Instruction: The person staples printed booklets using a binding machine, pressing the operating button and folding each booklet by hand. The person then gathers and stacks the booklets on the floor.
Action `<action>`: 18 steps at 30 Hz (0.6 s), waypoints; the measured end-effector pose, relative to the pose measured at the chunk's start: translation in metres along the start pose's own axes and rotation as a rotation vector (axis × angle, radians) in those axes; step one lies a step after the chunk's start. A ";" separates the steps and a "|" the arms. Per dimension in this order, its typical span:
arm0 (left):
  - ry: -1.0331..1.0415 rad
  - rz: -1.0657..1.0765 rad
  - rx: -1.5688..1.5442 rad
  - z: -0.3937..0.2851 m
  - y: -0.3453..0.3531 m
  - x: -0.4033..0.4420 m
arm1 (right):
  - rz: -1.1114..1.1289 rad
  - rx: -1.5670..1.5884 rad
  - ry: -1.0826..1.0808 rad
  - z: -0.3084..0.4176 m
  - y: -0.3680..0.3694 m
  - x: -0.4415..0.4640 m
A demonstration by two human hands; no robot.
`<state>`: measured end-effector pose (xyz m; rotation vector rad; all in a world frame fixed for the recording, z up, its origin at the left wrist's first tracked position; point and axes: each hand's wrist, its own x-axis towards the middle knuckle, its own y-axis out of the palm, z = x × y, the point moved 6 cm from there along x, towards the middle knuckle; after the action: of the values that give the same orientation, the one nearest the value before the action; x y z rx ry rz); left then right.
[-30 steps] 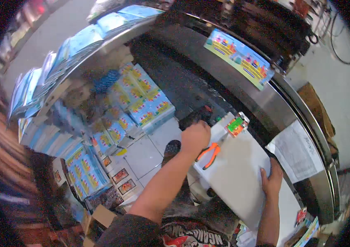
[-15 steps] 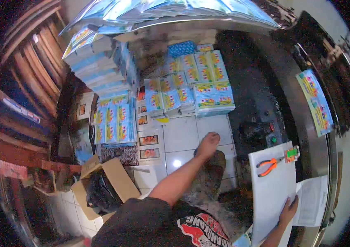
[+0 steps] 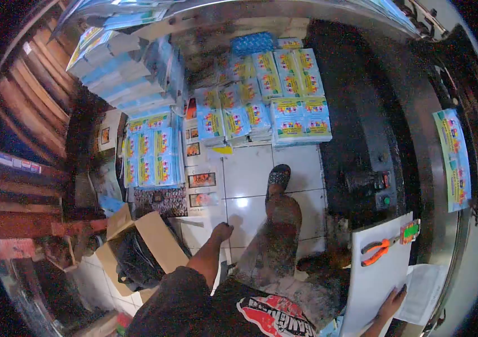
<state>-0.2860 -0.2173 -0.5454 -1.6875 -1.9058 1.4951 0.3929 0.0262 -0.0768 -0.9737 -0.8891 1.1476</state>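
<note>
My left hand (image 3: 223, 231) is over the tiled floor (image 3: 247, 168), left of my leg, with its fingers curled closed. Whatever is in it, if anything, is too small to make out. At the lower right my right hand (image 3: 392, 303) rests on the right edge of a white board (image 3: 376, 275), thumb and fingers apart. Orange-handled pliers (image 3: 376, 252) lie near the board's top, beside a small green and orange item (image 3: 410, 231). A paper sheet (image 3: 425, 289) lies to the right of that hand.
Printed sheets in stacks (image 3: 301, 121) stand on the floor ahead, with more stacks (image 3: 152, 154) at left. An open cardboard box (image 3: 163, 241) holds something black. Dark machinery (image 3: 362, 129) runs along the right. My sandalled foot (image 3: 279, 178) is on the tiles.
My left hand has moved from the board's far end across to the left, over the floor. My right hand stays on the board. The view has swung left.
</note>
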 end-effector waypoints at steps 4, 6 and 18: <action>0.150 0.209 0.081 -0.070 -0.044 0.000 | -0.033 -0.025 -0.025 0.007 -0.002 -0.002; 0.103 -0.002 -0.064 -0.053 -0.003 0.021 | -0.041 -0.032 -0.051 -0.002 -0.002 0.000; -0.309 -0.005 -0.351 -0.053 -0.058 -0.022 | -0.002 -0.048 0.135 0.121 -0.005 0.008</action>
<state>-0.2790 -0.1977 -0.4665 -1.6543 -2.4557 1.5682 0.2834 0.0522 -0.0315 -1.0765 -0.8121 1.0498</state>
